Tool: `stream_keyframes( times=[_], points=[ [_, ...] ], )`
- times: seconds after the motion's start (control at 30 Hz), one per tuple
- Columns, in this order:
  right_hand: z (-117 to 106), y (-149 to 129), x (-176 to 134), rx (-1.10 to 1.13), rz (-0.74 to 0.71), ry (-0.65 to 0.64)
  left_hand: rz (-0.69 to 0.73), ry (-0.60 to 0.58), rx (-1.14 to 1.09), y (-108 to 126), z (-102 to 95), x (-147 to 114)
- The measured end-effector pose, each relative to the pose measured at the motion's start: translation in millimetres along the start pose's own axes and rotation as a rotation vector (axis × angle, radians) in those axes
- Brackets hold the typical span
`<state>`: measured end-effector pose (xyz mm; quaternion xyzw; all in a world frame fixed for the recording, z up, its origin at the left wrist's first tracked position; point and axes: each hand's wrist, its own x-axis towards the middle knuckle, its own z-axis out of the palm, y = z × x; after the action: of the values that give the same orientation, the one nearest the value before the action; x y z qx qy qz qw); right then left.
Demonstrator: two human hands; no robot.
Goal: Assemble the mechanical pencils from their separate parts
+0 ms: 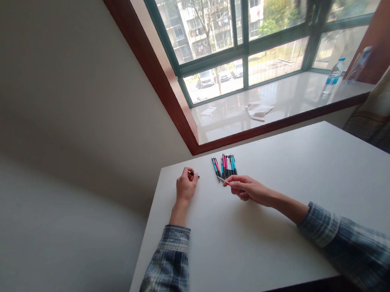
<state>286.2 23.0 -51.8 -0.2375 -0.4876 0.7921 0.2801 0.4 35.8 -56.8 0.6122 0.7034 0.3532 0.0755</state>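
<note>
My left hand (pixel 186 185) rests near the table's left side, fingers closed around a short black pen part (pixel 191 173) whose dark tip sticks out to the right. My right hand (pixel 247 189) hovers in front of the pens, pinching a thin whitish rod with a reddish end (pixel 223 180), which looks like a pen refill. Just beyond it lies a row of several pens (pixel 229 165) in teal, pink and white with black grips. Two of them, one teal and one pink (pixel 217 165), lie slightly apart on the left.
The white table (pixel 273 247) meets a wall (pixel 63 152) on the left and a red-brown window frame (pixel 248 135) at the back. On the sill sit a whitish cloth (pixel 259 110), a paper (pixel 209 111) and a bottle with a blue label (pixel 335 73). A curtain (pixel 375 114) hangs at right.
</note>
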Motion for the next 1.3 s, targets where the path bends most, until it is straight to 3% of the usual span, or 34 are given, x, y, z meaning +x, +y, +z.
stream_keyframes(
  times=[1.0,1.3],
  points=[
    [5,1,-1,-0.033,0.014,-0.036,-0.072,-0.045,0.095,-11,-9.5,8],
    [4,1,0,-0.035,0.014,-0.032,-0.019,-0.131,0.227,-9,-15.2,5]
  ],
)
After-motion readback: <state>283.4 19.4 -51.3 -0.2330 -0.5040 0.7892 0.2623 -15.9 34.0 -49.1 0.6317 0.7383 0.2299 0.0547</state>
